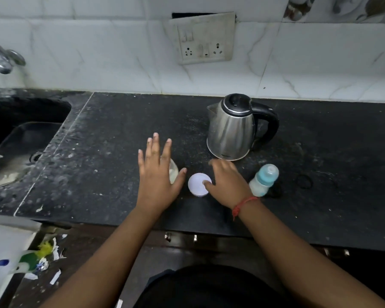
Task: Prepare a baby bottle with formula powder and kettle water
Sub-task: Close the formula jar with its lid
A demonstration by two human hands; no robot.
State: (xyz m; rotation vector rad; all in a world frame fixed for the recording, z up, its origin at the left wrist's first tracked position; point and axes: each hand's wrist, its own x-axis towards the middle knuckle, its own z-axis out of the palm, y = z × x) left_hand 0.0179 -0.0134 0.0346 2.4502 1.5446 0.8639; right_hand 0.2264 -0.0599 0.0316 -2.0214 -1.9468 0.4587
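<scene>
A steel kettle [231, 130] with a black handle and lid stands at the back of the dark counter [111, 152]. A baby bottle [263, 180] with a teal cap stands in front of it, to the right. A white round lid [197, 183] lies flat on the counter between my hands. A clear jar [173, 172] holding pale powder stands behind my left hand [157, 174], which hovers over it with fingers spread. My right hand [227, 183] rests palm down beside the lid, fingertips touching its right edge. Whether it grips the lid is unclear.
A dark sink [20, 138] with a tap [5, 58] lies to the left. A wall socket plate [203, 38] sits on the tiled wall. A black hair band [305, 181] lies right of the bottle. Litter is on the floor at lower left.
</scene>
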